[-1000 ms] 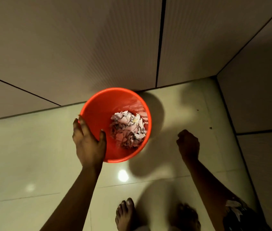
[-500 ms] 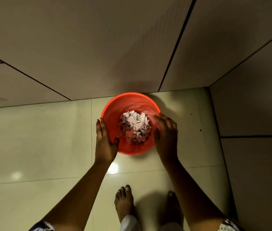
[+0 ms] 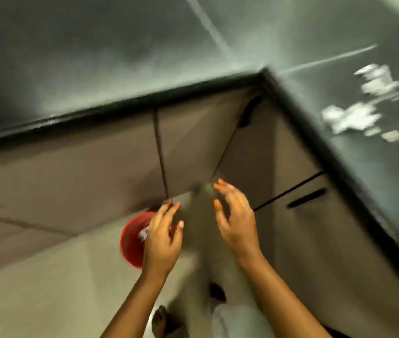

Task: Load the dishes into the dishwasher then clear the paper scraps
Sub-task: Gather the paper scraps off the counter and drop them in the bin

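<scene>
The picture is blurred by motion. A red plastic bowl (image 3: pixel 131 242) with paper scraps (image 3: pixel 144 233) inside stands on the floor in the cabinet corner, partly hidden behind my left hand (image 3: pixel 163 237). That hand hovers above it, fingers loosely spread, holding nothing. My right hand (image 3: pixel 235 219) is raised beside it, fingers spread and empty. More white paper scraps (image 3: pixel 354 115) lie on the dark countertop (image 3: pixel 376 172) at the upper right. No dishes or dishwasher show.
Brown cabinet fronts (image 3: pixel 193 142) meet in a corner under the dark L-shaped counter, with a slot handle (image 3: pixel 307 198) on the right one. The pale tiled floor (image 3: pixel 47 289) spreads to the lower left. My bare foot (image 3: pixel 160 322) is at the bottom.
Both hands have let go of the red bowl and risen. The view has swung up, and the countertop with its scraps has come into sight.
</scene>
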Demonstrator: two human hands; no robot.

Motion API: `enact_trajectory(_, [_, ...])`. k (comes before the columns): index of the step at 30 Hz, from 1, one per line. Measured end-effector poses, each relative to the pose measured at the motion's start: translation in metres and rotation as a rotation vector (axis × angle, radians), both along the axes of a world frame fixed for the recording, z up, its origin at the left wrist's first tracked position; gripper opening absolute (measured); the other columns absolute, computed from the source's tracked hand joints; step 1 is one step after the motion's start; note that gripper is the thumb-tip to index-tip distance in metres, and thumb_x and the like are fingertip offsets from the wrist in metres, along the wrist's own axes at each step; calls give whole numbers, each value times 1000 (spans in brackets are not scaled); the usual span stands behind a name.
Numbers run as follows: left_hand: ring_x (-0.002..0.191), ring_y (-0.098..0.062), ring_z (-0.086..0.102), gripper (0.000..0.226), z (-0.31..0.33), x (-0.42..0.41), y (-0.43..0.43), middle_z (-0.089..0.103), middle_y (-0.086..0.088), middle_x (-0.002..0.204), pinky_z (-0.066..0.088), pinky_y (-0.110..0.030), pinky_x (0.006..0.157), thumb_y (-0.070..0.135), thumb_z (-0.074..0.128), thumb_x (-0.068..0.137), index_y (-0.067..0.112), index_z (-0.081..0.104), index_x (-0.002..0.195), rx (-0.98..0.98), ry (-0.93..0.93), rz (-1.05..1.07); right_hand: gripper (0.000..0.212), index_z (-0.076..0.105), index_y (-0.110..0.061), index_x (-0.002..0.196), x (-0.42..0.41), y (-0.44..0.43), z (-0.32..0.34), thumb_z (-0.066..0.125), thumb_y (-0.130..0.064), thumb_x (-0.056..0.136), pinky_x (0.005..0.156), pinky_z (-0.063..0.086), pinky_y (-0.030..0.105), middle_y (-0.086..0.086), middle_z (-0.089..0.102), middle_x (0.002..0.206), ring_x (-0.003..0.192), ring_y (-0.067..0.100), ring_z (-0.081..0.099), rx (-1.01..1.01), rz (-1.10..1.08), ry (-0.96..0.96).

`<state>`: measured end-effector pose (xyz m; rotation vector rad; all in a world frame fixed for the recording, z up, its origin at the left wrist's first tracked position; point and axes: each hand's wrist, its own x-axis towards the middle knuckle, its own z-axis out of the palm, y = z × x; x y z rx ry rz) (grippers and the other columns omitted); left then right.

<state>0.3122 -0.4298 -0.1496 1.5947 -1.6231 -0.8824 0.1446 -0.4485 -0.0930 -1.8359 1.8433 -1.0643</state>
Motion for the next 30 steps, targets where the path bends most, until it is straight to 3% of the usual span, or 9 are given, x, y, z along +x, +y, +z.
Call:
enact_trajectory(3, [131,-7,39,45,104,-64,-27,48,6,140,26,-23,112,36,46,89,18,58,128,-224,87,-124,30,63,-10,115,-68,14,119,49,-18,90,100,38,18,-1,62,121,112,8,54,-202,-194,64])
enact_trajectory(6, [137,-12,33,52,159,-127,-57,42,3,145,15,-29,117,42,44,88,18,52,134,-348,28,-237,41,59,-10,123,-142,23,165,45,-29,89,104,36,27,3,56,131,121,16,49,-184,-467,178])
enact_trajectory(8, [143,-19,24,69,176,-171,-81,33,-3,152,10,-35,117,56,34,88,16,41,144,-348,-131,-328,67,41,-7,140,-187,20,167,34,-49,88,113,26,34,10,36,149,138,24,32,28,-579,273])
enact_trajectory(10, [147,-22,7,96,177,-206,-102,16,-9,159,5,-38,116,78,6,82,13,21,151,-307,-366,-448,82,8,-9,151,-218,11,156,33,-59,91,118,10,41,10,2,159,146,24,4,351,-575,315])
enact_trajectory(12, [148,-23,-8,119,175,-236,-117,0,-10,161,-3,-38,117,85,-23,63,13,3,153,-242,-575,-533,88,-12,-12,149,-242,-5,145,32,-63,92,118,0,44,7,-17,157,146,21,-11,554,-578,319])
enact_trajectory(18, [147,-18,-14,127,178,-298,-170,-12,-3,160,-8,-37,117,80,-39,48,15,-8,152,-188,-747,-528,92,-11,-11,149,-300,-84,124,17,-72,87,116,-8,49,6,-13,158,145,19,-15,560,-579,403])
enact_trajectory(22, [145,-8,-14,115,178,-317,-204,-8,4,161,-7,-36,117,81,-31,59,19,-4,153,-195,-685,-542,81,-3,-13,151,-327,-149,127,19,-64,93,116,-7,46,2,-4,159,146,15,-7,489,-430,410])
enact_trajectory(27, [141,2,4,75,178,-311,-210,19,5,158,-5,-32,118,66,17,92,19,23,151,-113,-141,-267,58,15,-24,150,-345,-200,139,21,-50,99,117,-3,44,-8,13,158,145,6,5,430,-63,333])
enact_trajectory(30, [140,0,13,61,180,-309,-210,29,3,155,-3,-30,118,51,23,98,17,32,147,-92,9,-158,50,21,-27,149,-339,-204,143,23,-42,102,118,-2,39,-11,16,157,144,4,6,419,173,357])
